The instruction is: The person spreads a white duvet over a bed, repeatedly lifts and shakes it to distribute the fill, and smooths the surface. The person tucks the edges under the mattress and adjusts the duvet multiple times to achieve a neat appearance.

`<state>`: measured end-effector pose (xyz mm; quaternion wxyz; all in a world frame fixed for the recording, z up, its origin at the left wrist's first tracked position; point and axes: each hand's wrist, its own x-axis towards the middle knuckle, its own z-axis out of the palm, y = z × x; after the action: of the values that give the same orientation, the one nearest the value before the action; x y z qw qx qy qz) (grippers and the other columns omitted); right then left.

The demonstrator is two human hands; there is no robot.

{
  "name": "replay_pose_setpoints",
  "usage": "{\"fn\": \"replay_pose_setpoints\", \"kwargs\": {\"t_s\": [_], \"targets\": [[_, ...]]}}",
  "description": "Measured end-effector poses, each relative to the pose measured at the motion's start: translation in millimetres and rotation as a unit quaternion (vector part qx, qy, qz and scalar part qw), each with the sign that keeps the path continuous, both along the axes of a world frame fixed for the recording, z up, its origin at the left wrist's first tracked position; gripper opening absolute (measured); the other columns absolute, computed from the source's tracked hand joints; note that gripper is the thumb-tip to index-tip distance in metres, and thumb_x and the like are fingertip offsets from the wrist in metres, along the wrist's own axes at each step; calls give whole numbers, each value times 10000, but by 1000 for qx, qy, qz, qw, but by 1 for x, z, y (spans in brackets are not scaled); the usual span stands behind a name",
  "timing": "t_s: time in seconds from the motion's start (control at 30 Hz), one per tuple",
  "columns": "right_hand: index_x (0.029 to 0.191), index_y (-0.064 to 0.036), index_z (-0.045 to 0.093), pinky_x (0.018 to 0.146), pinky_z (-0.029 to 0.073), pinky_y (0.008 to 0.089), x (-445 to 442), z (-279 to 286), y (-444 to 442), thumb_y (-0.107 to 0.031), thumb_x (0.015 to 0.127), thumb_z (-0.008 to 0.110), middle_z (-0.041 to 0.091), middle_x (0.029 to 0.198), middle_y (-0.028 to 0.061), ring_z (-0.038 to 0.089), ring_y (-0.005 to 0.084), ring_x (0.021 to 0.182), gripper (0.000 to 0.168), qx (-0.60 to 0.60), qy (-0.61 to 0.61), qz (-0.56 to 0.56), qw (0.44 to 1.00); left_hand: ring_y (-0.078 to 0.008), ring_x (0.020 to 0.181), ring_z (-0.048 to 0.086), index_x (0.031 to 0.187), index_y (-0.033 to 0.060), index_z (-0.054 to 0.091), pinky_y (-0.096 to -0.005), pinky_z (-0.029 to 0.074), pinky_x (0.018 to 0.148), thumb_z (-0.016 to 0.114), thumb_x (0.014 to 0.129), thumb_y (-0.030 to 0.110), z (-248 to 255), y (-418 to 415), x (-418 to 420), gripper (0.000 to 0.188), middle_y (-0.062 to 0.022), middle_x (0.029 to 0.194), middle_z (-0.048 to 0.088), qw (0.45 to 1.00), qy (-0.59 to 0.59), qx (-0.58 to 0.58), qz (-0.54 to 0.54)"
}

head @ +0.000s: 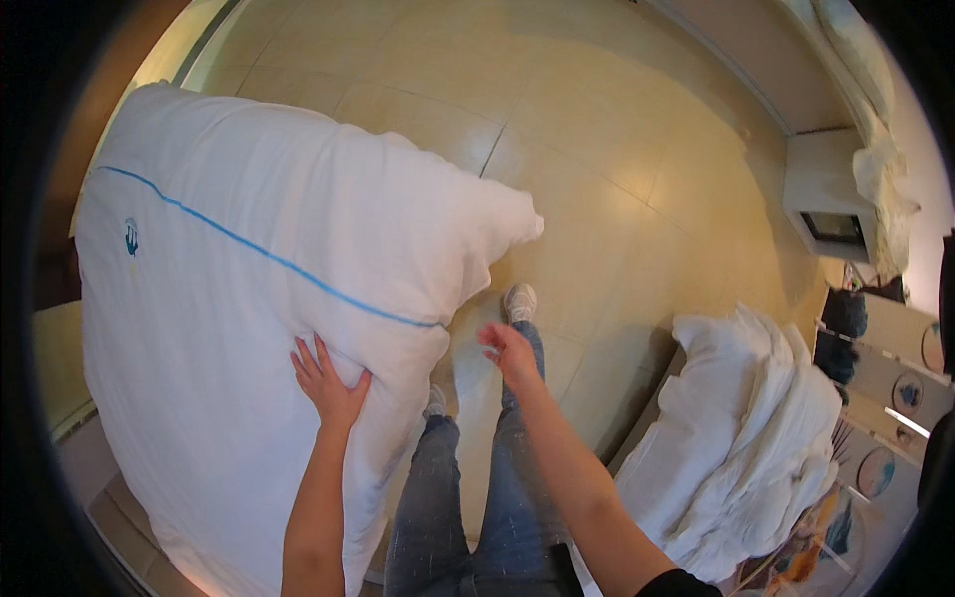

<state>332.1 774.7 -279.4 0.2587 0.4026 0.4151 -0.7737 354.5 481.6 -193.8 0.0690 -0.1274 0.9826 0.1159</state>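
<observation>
A large white duvet or sheet-covered mattress (216, 336) fills the left side, with a blue stripe running across it and a small dark emblem near its far left. My left hand (330, 389) presses on its surface near the right edge, fingers spread, with the cloth dimpled under it. My right hand (511, 352) hovers over the floor beside my leg, off the right edge of the bedding. Its fingers are loosely curled and nothing shows in them. One corner of the white cloth juts out towards the middle of the floor.
Pale beige floor tiles (589, 172) stretch beyond my feet. At the right, crumpled white bedding (731, 440) is heaped on a low piece of furniture. Farther off stands a white cabinet (824, 172) with pale fabric at its side. Round pictures (877, 472) show at the right rim.
</observation>
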Motion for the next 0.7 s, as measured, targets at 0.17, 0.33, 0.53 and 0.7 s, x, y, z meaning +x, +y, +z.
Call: {"fn": "replay_pose_setpoints", "kwargs": {"t_s": [0.17,0.33,0.53,0.7], "targets": [[1276,-81,309,866,374,359,-118,-58,51,-435,784,587,522,1114,89,486,184,1017,667,-18,-77,-125,989,-453,1282,100,1353,39,232,-574,137,991,655,646,280,-10,51,-64,858,-223,1421,111,1000,13,-8,15],[1309,-39,248,950,326,390,-193,-89,73,-465,745,624,452,1201,94,417,221,1128,801,10,-158,-62,985,-438,1300,76,1351,55,261,-618,96,972,626,646,311,-18,122,-125,834,-216,1421,128,998,6,40,38],[1232,-64,410,966,346,421,-231,-107,77,-376,813,567,487,1224,71,442,248,1142,546,-161,-66,-93,980,-419,1275,171,1298,72,372,-586,154,972,646,648,298,-10,196,-156,740,-178,1394,226,985,-58,153,-52],[1177,-60,466,916,407,434,-238,-59,96,-305,834,544,531,1174,85,504,265,1075,429,-154,-95,-24,983,-304,1113,469,1199,91,494,-360,379,907,612,741,282,-51,228,-114,510,-158,1220,484,822,-310,472,79]]}}
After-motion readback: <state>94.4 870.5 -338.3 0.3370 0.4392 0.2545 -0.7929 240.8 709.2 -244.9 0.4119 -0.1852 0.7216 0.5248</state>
